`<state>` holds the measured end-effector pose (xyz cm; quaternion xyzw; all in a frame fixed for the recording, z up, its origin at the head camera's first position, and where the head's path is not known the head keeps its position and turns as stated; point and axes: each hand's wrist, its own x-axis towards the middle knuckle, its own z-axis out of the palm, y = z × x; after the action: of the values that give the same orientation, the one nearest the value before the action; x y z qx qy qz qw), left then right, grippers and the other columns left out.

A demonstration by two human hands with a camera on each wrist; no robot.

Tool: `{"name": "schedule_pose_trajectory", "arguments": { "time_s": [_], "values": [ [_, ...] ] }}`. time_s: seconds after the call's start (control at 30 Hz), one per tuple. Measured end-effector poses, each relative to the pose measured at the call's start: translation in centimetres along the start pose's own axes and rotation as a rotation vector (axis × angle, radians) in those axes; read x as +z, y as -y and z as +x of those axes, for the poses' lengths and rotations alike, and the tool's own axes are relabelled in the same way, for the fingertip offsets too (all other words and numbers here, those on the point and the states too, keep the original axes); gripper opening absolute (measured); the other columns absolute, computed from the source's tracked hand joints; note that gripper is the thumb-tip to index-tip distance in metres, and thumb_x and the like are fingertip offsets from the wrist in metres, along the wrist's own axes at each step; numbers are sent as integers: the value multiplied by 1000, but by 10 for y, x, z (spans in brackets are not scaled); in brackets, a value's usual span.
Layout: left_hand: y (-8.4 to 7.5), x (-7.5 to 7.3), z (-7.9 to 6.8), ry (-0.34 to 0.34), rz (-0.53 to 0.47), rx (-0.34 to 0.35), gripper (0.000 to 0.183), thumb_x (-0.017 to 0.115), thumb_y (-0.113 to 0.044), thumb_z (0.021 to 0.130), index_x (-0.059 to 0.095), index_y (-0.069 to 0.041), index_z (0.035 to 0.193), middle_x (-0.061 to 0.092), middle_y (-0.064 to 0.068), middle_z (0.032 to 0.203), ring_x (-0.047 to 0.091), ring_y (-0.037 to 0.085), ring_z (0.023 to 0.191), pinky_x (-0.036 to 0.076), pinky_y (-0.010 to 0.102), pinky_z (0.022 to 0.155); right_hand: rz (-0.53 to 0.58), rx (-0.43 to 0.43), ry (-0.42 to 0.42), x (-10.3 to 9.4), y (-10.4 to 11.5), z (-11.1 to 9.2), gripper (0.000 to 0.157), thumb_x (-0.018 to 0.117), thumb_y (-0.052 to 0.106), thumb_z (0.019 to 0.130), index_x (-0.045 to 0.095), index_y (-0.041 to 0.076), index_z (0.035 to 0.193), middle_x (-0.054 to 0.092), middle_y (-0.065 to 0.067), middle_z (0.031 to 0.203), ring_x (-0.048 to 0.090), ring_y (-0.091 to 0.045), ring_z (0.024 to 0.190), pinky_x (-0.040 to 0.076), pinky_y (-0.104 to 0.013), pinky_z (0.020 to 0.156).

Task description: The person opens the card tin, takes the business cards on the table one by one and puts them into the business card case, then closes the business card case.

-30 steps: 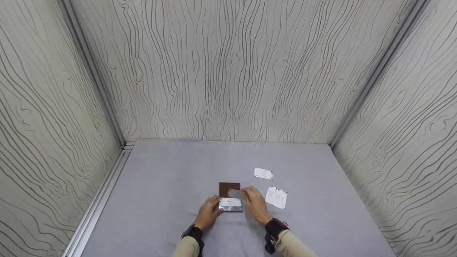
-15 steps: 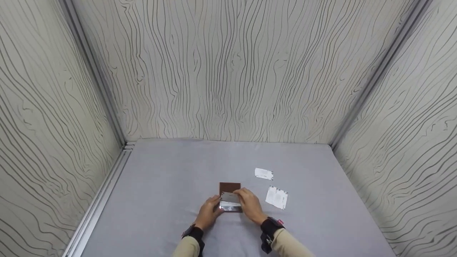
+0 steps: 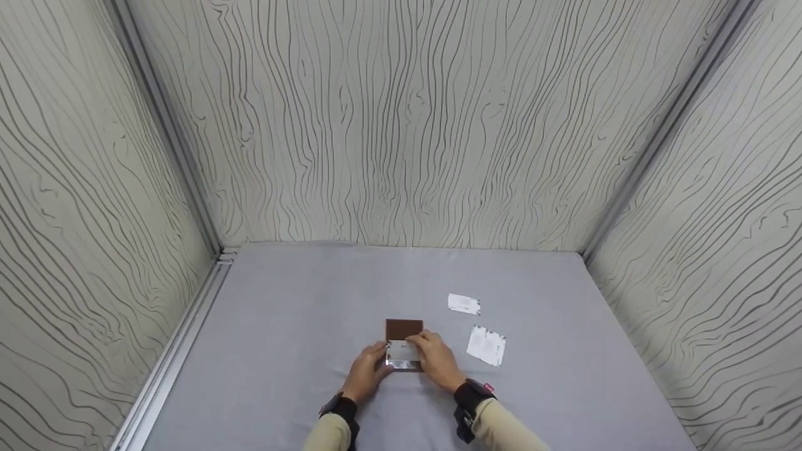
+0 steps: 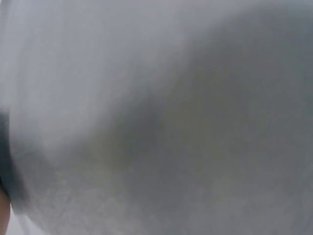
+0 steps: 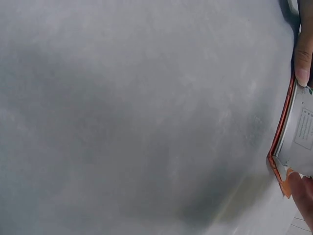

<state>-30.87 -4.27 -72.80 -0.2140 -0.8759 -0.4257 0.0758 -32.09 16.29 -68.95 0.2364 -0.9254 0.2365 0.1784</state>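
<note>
A brown card case lies unfolded on the grey cloth, with a shiny lower half. My left hand grips the case by its left side, thumb along the lower edge. My right hand pinches a white printed card near its upper right, and the card lies level over the lower half. Whether its lower edge is inside cannot be made out. In the right wrist view, the case's reddish-brown edge and a printed card face show at the right. The left wrist view holds mostly blurred cloth.
To the right of the case lie a larger white area of cards and, farther back, a smaller white card. Wood-patterned walls enclose the grey cloth-covered table. A metal rail runs along the left edge.
My right hand has moved left, bringing the pinched card from the case's right side to lie square over its shiny lower half. My left hand has stayed on the case.
</note>
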Motion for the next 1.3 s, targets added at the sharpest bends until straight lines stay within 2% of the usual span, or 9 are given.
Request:
{"name": "schedule_pose_trajectory", "arguments": {
  "time_s": [0.07,0.17,0.33,0.67,0.97,1.3],
  "values": [
    [0,0,0,-1,0,5,46,71,-12,90,58,13,127,56,25,136,50,44,127,38,57,107,-8,21,42,0,0,-1,26,66,3,90,70,8,116,60,-7,104,59,-27,93,57,-41,76],
    [0,0,-1,-6,-4,17,46,70,-11,90,58,13,127,55,26,135,50,45,127,38,57,107,-20,38,108,1,-2,-4,40,73,12,87,65,8,126,56,-10,112,56,-30,98,55,-42,77],
    [-1,0,-1,-9,-7,16,45,70,-12,91,59,13,127,56,26,135,50,45,126,38,59,106,-26,37,152,4,-5,-10,56,78,19,83,58,7,134,53,-14,116,54,-32,99,52,-44,79],
    [0,1,1,-7,-6,16,45,71,-12,90,60,12,127,56,26,134,51,44,126,39,57,105,-52,58,166,6,-6,-11,53,77,21,85,58,9,133,54,-14,115,54,-31,98,50,-43,79],
    [1,1,1,-23,9,44,43,72,-10,88,61,14,123,57,27,132,52,44,124,42,54,104,-90,43,170,7,-1,-12,40,74,18,87,64,7,124,55,-12,107,54,-31,95,49,-44,76],
    [3,1,1,-28,26,54,42,73,-10,87,62,14,120,58,28,131,54,45,122,40,57,105,-83,70,228,5,2,-13,42,69,19,91,62,6,131,52,-12,118,50,-32,103,47,-45,81]
  ]
}}
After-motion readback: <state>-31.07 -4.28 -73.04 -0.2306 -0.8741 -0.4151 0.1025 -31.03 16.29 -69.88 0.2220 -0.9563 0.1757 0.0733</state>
